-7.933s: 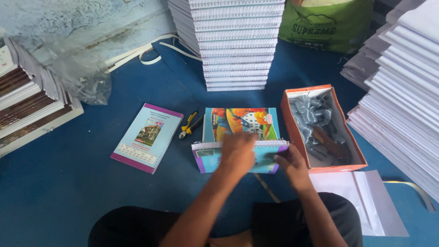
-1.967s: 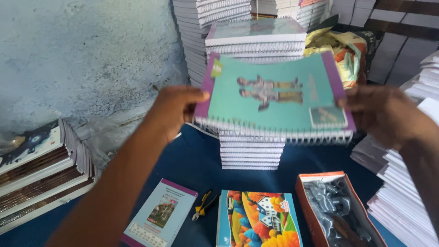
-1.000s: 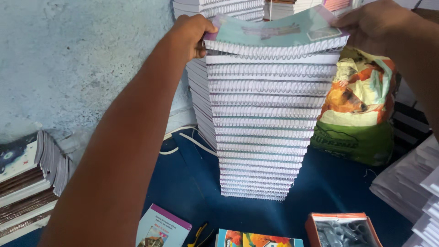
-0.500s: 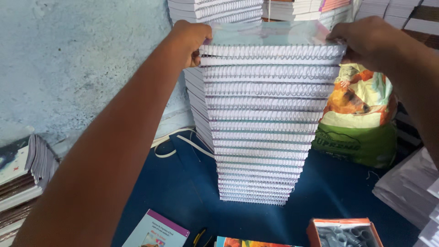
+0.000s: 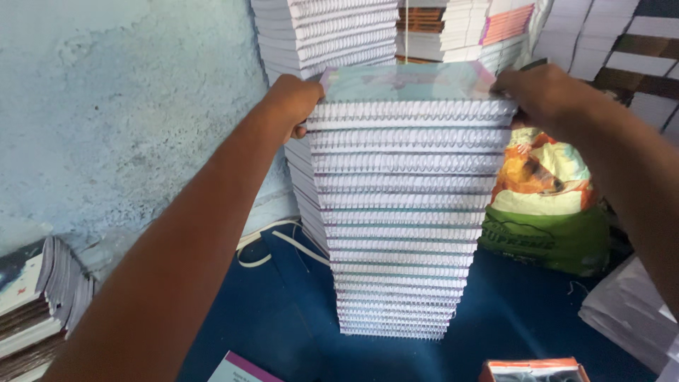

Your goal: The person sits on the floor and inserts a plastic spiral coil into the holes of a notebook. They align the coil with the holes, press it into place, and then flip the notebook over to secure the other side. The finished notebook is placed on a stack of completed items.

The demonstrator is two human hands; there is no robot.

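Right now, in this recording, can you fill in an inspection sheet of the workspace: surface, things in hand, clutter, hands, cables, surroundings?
Surface: blue floor covering, partly bare around the stack.
Things in hand: top notebook, teal cover, lying flat on the tall stack of spiral notebooks.
Clutter: green and orange sack right of the stack; orange box at the bottom edge; a booklet corner.
Hands: left hand on the top notebook's left edge, right hand on its right edge.
Cables: white cord looped on the floor, left of the stack.
Surroundings: pale blue wall; more notebook piles left, behind and right.
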